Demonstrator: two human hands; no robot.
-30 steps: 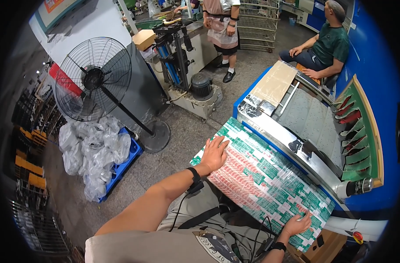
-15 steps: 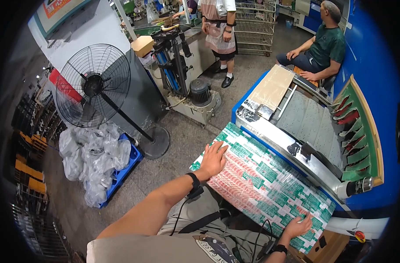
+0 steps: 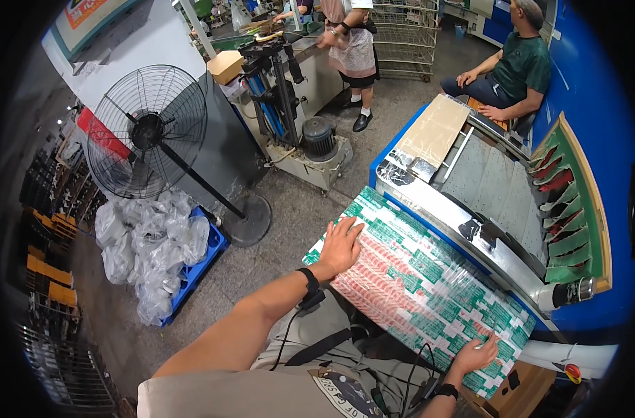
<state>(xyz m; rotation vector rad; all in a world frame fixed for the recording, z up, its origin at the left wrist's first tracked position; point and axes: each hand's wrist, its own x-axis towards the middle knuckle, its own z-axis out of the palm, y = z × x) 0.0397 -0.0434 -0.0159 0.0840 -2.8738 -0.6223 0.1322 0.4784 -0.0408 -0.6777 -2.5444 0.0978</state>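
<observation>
In front of me a long board or table [image 3: 429,292] is covered in shiny plastic printed green, white and red. My left hand [image 3: 342,246] lies on its far left end, fingers stretched out and apart, holding nothing. Toward the near right end, my right hand [image 3: 475,352] rests on the same cover with its fingers slightly bent and partly spread. I see nothing held in it. The covered surface runs along the side of a metal-topped machine [image 3: 436,216].
Slotted green-and-red flaps [image 3: 568,216] edge the machine on the right. A standing fan [image 3: 148,132], a blue pallet [image 3: 192,279] with bagged items [image 3: 147,258] and a motor unit [image 3: 319,141] stand left. One person [image 3: 349,49] stands beyond; another [image 3: 516,76] sits right. An open cardboard box [image 3: 519,393] lies low right.
The standing person has turned and brought their hands together in front. My view has shifted slightly; both my hands remain on the covered surface in nearly the same places.
</observation>
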